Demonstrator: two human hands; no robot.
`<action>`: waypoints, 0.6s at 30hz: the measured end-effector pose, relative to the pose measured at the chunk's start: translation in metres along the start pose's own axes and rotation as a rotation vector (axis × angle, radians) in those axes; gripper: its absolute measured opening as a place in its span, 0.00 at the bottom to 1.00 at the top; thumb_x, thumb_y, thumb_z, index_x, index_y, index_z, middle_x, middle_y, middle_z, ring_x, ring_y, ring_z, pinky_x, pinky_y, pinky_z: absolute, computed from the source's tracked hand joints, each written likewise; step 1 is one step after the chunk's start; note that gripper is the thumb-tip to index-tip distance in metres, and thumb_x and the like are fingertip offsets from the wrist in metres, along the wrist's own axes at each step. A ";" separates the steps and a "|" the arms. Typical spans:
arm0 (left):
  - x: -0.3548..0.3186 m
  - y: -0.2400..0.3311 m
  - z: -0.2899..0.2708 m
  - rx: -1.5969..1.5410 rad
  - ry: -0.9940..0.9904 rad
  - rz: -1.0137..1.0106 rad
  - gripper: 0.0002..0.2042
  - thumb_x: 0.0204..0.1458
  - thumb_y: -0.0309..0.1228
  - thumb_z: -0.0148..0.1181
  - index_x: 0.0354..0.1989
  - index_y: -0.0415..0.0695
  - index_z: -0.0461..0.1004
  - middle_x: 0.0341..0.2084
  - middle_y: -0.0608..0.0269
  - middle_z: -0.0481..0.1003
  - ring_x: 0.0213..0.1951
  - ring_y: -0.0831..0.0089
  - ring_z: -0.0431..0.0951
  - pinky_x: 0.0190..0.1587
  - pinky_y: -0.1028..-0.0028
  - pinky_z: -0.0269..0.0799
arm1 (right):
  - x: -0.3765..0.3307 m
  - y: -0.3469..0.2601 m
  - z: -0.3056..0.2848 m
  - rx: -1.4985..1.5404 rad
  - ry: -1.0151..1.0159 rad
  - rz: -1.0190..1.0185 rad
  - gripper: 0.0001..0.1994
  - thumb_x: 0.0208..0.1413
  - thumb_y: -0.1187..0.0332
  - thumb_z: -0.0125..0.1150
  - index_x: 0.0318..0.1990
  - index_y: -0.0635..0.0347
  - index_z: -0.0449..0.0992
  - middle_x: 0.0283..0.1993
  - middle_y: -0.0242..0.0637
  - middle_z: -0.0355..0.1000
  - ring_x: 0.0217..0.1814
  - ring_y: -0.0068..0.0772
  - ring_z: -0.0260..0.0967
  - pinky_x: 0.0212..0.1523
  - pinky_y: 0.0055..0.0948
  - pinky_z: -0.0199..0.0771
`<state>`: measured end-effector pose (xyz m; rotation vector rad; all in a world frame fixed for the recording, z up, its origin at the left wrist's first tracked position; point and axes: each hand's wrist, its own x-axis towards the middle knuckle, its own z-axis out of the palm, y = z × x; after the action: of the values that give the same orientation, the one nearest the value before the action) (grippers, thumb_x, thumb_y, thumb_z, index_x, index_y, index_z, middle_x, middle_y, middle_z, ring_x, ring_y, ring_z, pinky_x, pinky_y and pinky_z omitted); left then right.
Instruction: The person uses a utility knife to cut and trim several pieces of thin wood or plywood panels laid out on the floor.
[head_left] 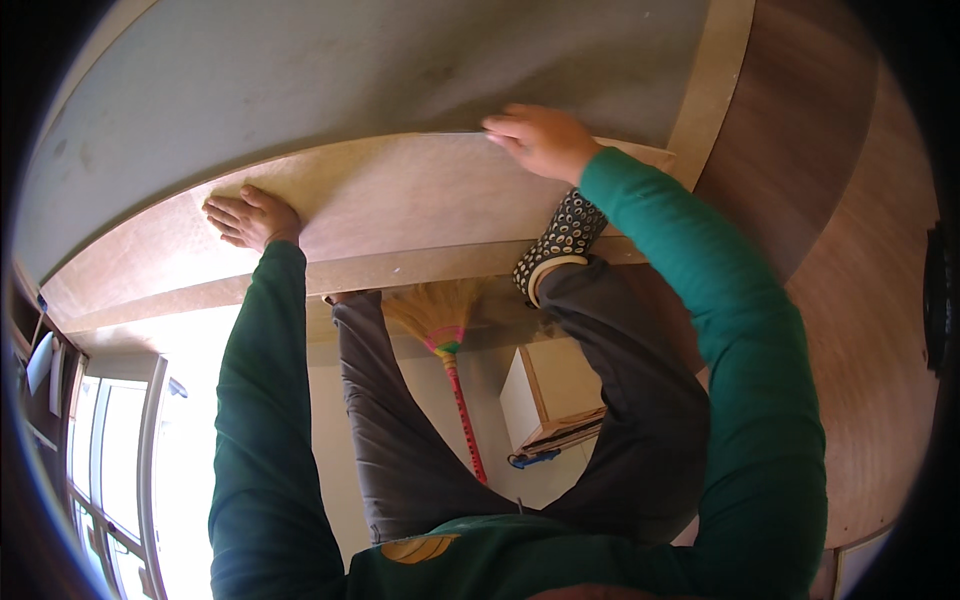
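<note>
A long pale wooden board [400,205] lies across in front of me, its far edge along a large grey sheet surface [330,80]. My left hand [253,217] rests flat on the board's left part, fingers outstretched and nothing held. At the board's far edge, right of the middle, is my right hand [545,140], slightly blurred. Its fingers are bent and pressed together, pointing left along the edge. Whatever they pinch, if anything, is too small to make out. Below that hand, my foot in a black, cream-dotted shoe [562,240] is against the board's near side.
Between my legs, a straw broom [440,318] with a red handle lies below the board. Beside it stands a pale wooden box [550,390] with a blue-handled item [533,459] at its base. Brown wood panels [850,330] fill the right side; a bright window [110,420] is at left.
</note>
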<state>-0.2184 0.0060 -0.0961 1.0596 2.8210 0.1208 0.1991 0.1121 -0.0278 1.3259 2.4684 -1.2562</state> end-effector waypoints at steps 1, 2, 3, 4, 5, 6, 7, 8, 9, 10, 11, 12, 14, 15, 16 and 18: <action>-0.001 0.000 0.001 -0.004 -0.004 -0.002 0.38 0.65 0.56 0.28 0.76 0.41 0.41 0.77 0.52 0.40 0.77 0.58 0.37 0.75 0.53 0.32 | 0.009 -0.010 0.002 0.003 -0.022 0.013 0.13 0.65 0.63 0.55 0.52 0.52 0.78 0.44 0.41 0.75 0.44 0.47 0.74 0.42 0.42 0.76; 0.000 -0.002 0.000 -0.002 0.000 0.004 0.38 0.65 0.57 0.28 0.76 0.41 0.41 0.77 0.52 0.40 0.77 0.58 0.37 0.75 0.53 0.32 | 0.015 -0.018 0.004 0.012 -0.046 0.022 0.13 0.65 0.63 0.55 0.53 0.51 0.78 0.44 0.40 0.75 0.44 0.47 0.74 0.42 0.42 0.76; 0.001 -0.005 -0.001 0.000 0.003 0.009 0.38 0.65 0.57 0.28 0.76 0.41 0.41 0.77 0.51 0.40 0.77 0.58 0.37 0.75 0.53 0.31 | 0.018 -0.023 0.006 0.022 -0.069 0.031 0.13 0.64 0.63 0.55 0.53 0.50 0.78 0.44 0.40 0.75 0.44 0.48 0.74 0.42 0.42 0.76; 0.002 -0.008 -0.002 0.003 0.007 0.013 0.38 0.65 0.57 0.28 0.76 0.41 0.41 0.77 0.51 0.40 0.77 0.58 0.38 0.75 0.53 0.31 | 0.010 -0.017 0.007 0.021 -0.062 0.033 0.13 0.64 0.64 0.55 0.54 0.51 0.78 0.45 0.41 0.75 0.44 0.48 0.74 0.42 0.41 0.76; 0.003 -0.010 -0.004 0.013 0.013 0.003 0.38 0.65 0.57 0.28 0.76 0.41 0.41 0.77 0.51 0.40 0.77 0.58 0.38 0.75 0.53 0.31 | -0.006 -0.002 0.002 0.012 -0.051 0.036 0.14 0.64 0.64 0.56 0.55 0.53 0.77 0.46 0.42 0.75 0.45 0.48 0.74 0.42 0.41 0.76; 0.001 -0.005 -0.001 0.007 0.010 -0.003 0.38 0.65 0.57 0.28 0.76 0.41 0.41 0.76 0.51 0.40 0.77 0.58 0.38 0.75 0.53 0.31 | -0.041 0.033 -0.009 0.056 -0.030 0.041 0.15 0.64 0.64 0.55 0.55 0.56 0.77 0.47 0.43 0.75 0.46 0.49 0.74 0.44 0.40 0.76; 0.002 -0.003 0.000 0.009 0.011 -0.007 0.39 0.65 0.57 0.27 0.76 0.41 0.41 0.76 0.51 0.40 0.77 0.58 0.38 0.75 0.53 0.31 | -0.079 0.069 -0.021 0.109 -0.008 0.040 0.16 0.65 0.64 0.54 0.56 0.58 0.76 0.48 0.44 0.75 0.48 0.49 0.74 0.45 0.39 0.76; 0.003 -0.001 0.001 0.005 0.001 -0.003 0.39 0.65 0.57 0.27 0.76 0.41 0.41 0.76 0.51 0.40 0.77 0.58 0.38 0.75 0.53 0.31 | -0.112 0.091 -0.038 0.047 -0.067 0.161 0.16 0.65 0.64 0.54 0.56 0.58 0.75 0.49 0.45 0.75 0.49 0.50 0.74 0.48 0.40 0.76; 0.003 0.003 0.003 -0.003 -0.003 -0.005 0.39 0.65 0.58 0.27 0.76 0.41 0.41 0.76 0.51 0.40 0.77 0.57 0.38 0.75 0.53 0.31 | -0.129 0.105 -0.052 -0.020 -0.125 0.273 0.16 0.65 0.63 0.54 0.57 0.58 0.75 0.50 0.46 0.75 0.50 0.50 0.74 0.51 0.42 0.75; -0.002 0.003 0.003 -0.003 -0.019 -0.003 0.39 0.65 0.58 0.27 0.76 0.41 0.41 0.76 0.51 0.40 0.77 0.57 0.38 0.75 0.53 0.31 | -0.130 0.105 -0.056 -0.034 -0.131 0.271 0.16 0.66 0.63 0.54 0.57 0.59 0.75 0.49 0.46 0.75 0.50 0.50 0.74 0.51 0.41 0.75; -0.002 0.002 0.001 -0.002 -0.013 -0.004 0.39 0.65 0.58 0.27 0.76 0.41 0.41 0.76 0.51 0.40 0.77 0.58 0.38 0.75 0.53 0.31 | -0.127 0.105 -0.062 -0.049 -0.133 0.267 0.16 0.66 0.63 0.54 0.56 0.59 0.75 0.49 0.46 0.75 0.50 0.50 0.74 0.51 0.41 0.75; -0.001 0.001 -0.003 -0.001 -0.009 -0.005 0.39 0.65 0.58 0.27 0.76 0.41 0.41 0.76 0.51 0.40 0.77 0.58 0.38 0.75 0.53 0.31 | -0.125 0.103 -0.065 -0.064 -0.135 0.264 0.16 0.66 0.62 0.54 0.56 0.59 0.76 0.48 0.46 0.75 0.50 0.50 0.74 0.51 0.41 0.75; -0.003 -0.002 -0.007 0.000 -0.003 -0.012 0.39 0.65 0.58 0.28 0.76 0.41 0.41 0.76 0.51 0.40 0.77 0.58 0.38 0.75 0.53 0.32 | -0.127 0.090 -0.066 -0.036 -0.109 0.299 0.15 0.66 0.62 0.54 0.55 0.58 0.77 0.47 0.46 0.76 0.50 0.50 0.74 0.50 0.41 0.75; -0.001 -0.002 -0.006 -0.002 0.004 -0.009 0.39 0.65 0.58 0.28 0.76 0.41 0.42 0.76 0.51 0.40 0.77 0.58 0.38 0.75 0.53 0.32 | -0.124 0.083 -0.063 -0.020 -0.095 0.313 0.15 0.66 0.62 0.54 0.54 0.58 0.77 0.47 0.46 0.76 0.50 0.50 0.74 0.50 0.41 0.75; 0.001 -0.001 -0.004 -0.004 0.010 -0.004 0.39 0.65 0.58 0.28 0.76 0.41 0.42 0.76 0.51 0.41 0.77 0.58 0.38 0.75 0.53 0.32 | -0.117 0.079 -0.059 0.029 -0.052 0.261 0.15 0.66 0.62 0.55 0.54 0.57 0.78 0.47 0.45 0.76 0.49 0.49 0.74 0.49 0.41 0.76; -0.003 -0.005 -0.004 0.007 0.014 -0.001 0.39 0.65 0.58 0.28 0.76 0.41 0.42 0.76 0.51 0.41 0.77 0.57 0.38 0.75 0.53 0.32 | -0.095 0.057 -0.045 0.132 0.021 0.166 0.14 0.66 0.61 0.55 0.53 0.56 0.78 0.48 0.45 0.76 0.49 0.49 0.75 0.49 0.41 0.76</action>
<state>-0.2200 0.0005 -0.0928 1.0630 2.8366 0.1186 0.3126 0.0965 0.0051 1.5458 2.2679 -1.3913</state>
